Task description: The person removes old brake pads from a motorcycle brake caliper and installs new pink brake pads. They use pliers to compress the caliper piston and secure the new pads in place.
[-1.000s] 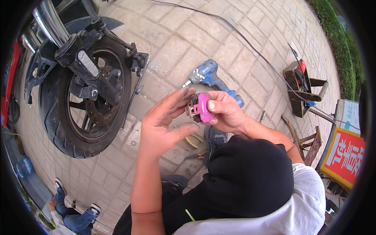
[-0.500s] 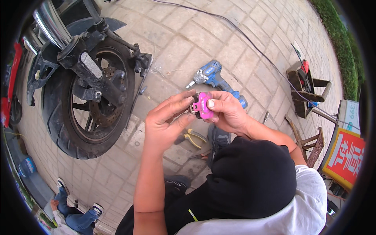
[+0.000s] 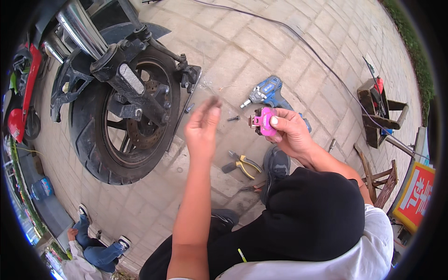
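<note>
My right hand (image 3: 294,129) grips a pink motorcycle brake caliper (image 3: 267,122), thumb on its face. Its metal and black side points left, toward my left hand (image 3: 201,125). The left hand is raised apart from the caliper, fingers stretched up and loosely spread, fingertips smeared by motion; I see nothing held in it. Just left of the caliper a dark bolt (image 3: 233,118) lies on the paving. Beyond the right hand rests a blue cordless impact wrench (image 3: 268,91), partly hidden by that hand. Yellow-handled pliers (image 3: 243,165) lie below, near my shoe.
A motorcycle front wheel (image 3: 126,116) with fork and brake disc stands at left. A wooden tool box (image 3: 375,112) and a wooden stool (image 3: 380,179) are at right. A dark cable (image 3: 298,39) crosses the paving. Another person's legs (image 3: 100,249) show at lower left.
My left hand has come off the caliper and moved away from it. The right hand keeps hold of the caliper. The view has shifted, so the bolt and pliers show more fully.
</note>
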Demonstrator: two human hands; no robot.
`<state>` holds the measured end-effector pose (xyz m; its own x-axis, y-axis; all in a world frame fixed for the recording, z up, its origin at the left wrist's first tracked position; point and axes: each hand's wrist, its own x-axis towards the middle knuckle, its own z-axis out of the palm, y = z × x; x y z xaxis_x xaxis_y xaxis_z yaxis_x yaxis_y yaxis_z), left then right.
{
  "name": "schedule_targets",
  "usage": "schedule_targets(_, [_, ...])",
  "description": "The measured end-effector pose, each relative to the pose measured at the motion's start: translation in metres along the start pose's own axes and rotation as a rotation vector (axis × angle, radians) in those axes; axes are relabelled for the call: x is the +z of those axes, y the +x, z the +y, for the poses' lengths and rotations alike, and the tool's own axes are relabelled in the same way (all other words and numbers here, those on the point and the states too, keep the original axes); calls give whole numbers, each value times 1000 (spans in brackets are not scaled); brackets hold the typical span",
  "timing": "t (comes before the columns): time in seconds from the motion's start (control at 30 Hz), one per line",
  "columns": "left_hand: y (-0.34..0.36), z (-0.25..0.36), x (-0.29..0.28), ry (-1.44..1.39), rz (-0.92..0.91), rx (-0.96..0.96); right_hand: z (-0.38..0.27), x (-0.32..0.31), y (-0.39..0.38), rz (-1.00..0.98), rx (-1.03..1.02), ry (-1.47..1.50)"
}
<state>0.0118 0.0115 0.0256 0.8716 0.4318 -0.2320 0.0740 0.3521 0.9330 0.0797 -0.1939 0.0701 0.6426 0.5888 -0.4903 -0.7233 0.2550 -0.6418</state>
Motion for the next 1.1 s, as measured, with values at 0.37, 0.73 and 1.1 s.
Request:
schedule_targets(0.37, [93, -51, -39, -491, 456, -143, -12, -21, -4, 10, -42, 2])
schedule_targets(0.73, [72, -53, -49, -242, -449, -384, -22, -45, -12, -90, 8, 141])
schedule_targets(1.1, [43, -47, 13, -552, -592, -259, -27, -35, -17, -90, 120, 277])
